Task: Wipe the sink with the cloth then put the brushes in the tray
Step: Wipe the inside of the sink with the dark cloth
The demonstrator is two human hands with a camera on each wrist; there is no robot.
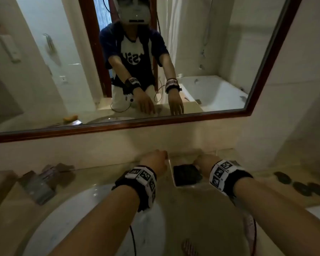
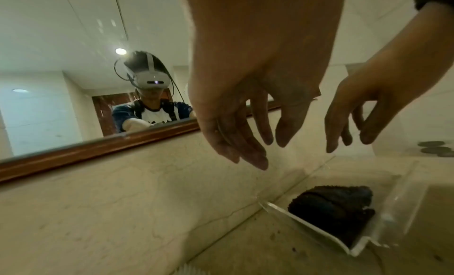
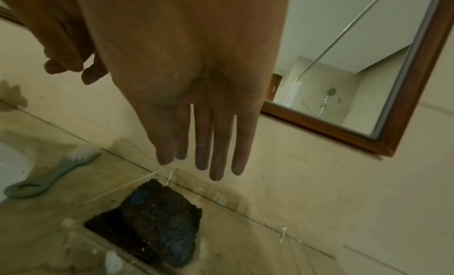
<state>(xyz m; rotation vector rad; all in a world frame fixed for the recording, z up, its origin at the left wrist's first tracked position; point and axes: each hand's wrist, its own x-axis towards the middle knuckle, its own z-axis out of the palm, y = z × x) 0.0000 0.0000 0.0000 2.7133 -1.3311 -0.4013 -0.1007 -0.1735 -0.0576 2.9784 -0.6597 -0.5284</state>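
A dark cloth (image 1: 187, 175) (image 2: 331, 207) (image 3: 162, 221) lies bunched inside a clear tray (image 1: 171, 169) (image 2: 307, 221) (image 3: 98, 238) on the counter behind the sink (image 1: 78, 209). My left hand (image 1: 155, 157) (image 2: 260, 153) hovers just left of the tray with straight fingers and holds nothing. Over the tray's far part hangs my right hand (image 1: 201, 159) (image 3: 203, 166), fingers pointing down above the cloth, also holding nothing. A grey-green brush (image 3: 54, 174) with white bristles lies on the counter between sink and tray; my left arm hides it in the head view.
A wood-framed mirror (image 1: 155, 124) runs along the wall right behind the counter. Some packets (image 1: 42, 182) sit on the counter at the left, and dark stones (image 1: 299, 185) (image 2: 432, 149) at the right. A striped object (image 1: 188, 246) shows at the bottom edge.
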